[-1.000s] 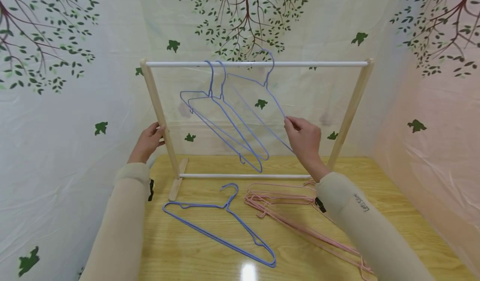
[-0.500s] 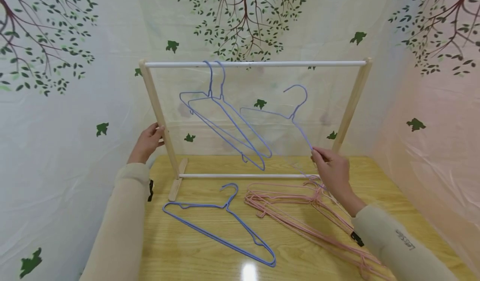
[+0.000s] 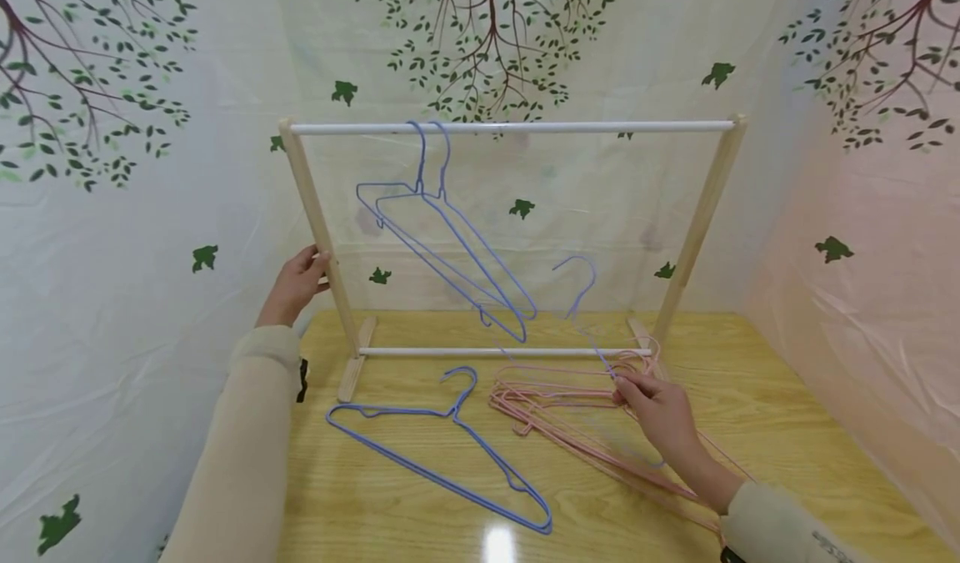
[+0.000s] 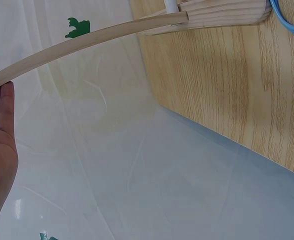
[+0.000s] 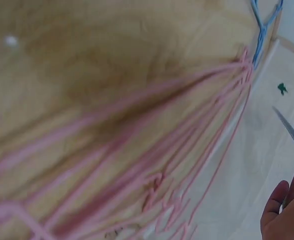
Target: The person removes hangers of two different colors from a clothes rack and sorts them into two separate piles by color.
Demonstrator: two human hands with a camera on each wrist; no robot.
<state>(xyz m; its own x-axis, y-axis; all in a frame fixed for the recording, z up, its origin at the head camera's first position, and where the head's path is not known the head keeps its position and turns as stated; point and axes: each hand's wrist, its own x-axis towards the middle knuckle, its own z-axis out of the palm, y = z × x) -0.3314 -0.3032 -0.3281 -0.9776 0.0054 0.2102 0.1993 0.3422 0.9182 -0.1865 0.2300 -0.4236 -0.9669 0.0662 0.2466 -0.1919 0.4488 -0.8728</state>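
Observation:
My right hand [image 3: 666, 419] pinches a thin blue hanger [image 3: 599, 354] by its sloping shoulder, low over a pile of pink hangers [image 3: 577, 446]. Its hook points up, and its lower bar is faint and blurred. My left hand [image 3: 294, 288] holds the left wooden post [image 3: 321, 228] of a small clothes rack; in the left wrist view its fingers [image 4: 5, 112] reach up against that post. Two blue hangers [image 3: 450, 258] hang from the rack's white top rail [image 3: 570, 128], left of centre. In the right wrist view, my right hand [image 5: 289, 207] is partly cut off.
More blue hangers [image 3: 442, 480] lie stacked flat on the wood-grain table [image 3: 360, 513], in front of the rack's white lower rail [image 3: 480, 352]. Pale sheeting [image 3: 150, 338] printed with trees and leaves surrounds the table. The right wooden post [image 3: 701, 221] stands behind the pink pile.
My right hand has taken the third blue hanger off the top rail and brought it down to the right, over the pink pile. The left hand has stayed at the post.

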